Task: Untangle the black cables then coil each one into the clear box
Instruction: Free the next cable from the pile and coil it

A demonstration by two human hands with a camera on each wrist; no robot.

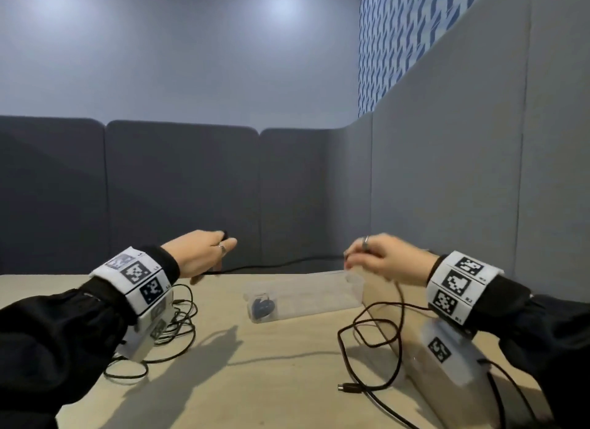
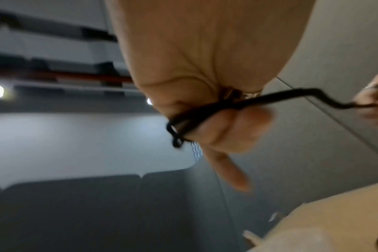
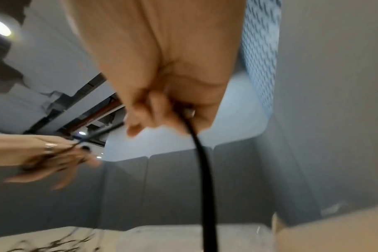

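Clearly, the risks sat in the cable itself.

Left hand (image 1: 204, 253): it was raised over the table's (image 1: 271, 380) far edge, left of the box, with fingers curled round a small bunch of black cable (image 2: 207, 113); a short looped end stuck out past the thumb.

Right hand (image 1: 383, 257): it was raised above the right end of the clear box (image 1: 306, 296), fingers pinched on the same cable, which stretched between the two hands and sagged low along the far edge.

Hanging tail (image 1: 370, 342): from the right hand it dropped into open loops on the table's right side, its plug (image 1: 349, 387) lying near the front edge.

Second cable (image 1: 172, 329): a loose heap of thin loops lay on the left side, under the left wrist.

Box: it stood at the middle near the far edge, with a dark coiled bundle (image 1: 262, 307) already in its left end.

Risk, snag: the tail's loops crossed one another, so a hard pull would probably tighten them into a knot.

Risk, drag: the low span or the tail could catch the light box and shift or tip it.

Risk, re-tangle: the left wrist hung close above the heap, so a sweep there could hook those loops into the held cable.

Risk, slip: the right pinch looked light, and the cable might run through it.
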